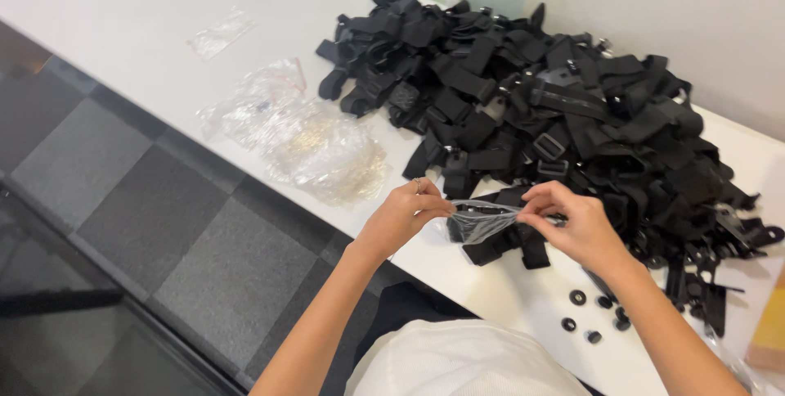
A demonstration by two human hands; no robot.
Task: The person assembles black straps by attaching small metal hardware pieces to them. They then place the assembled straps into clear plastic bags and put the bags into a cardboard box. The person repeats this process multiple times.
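While a heap of black webbing straps point(556, 110) covers the white tabletop point(123, 28), both hands, left hand point(405, 214) and right hand point(572, 224), pinch a small clear plastic bag point(484, 220) between them.

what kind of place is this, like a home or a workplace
Probably a small packing or assembly workplace, not a home: a large heap of identical black straps on a long white table, a pile of clear plastic bags, and grey carpet tiles.

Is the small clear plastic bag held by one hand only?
No: the left hand and right hand both pinch the small clear plastic bag.
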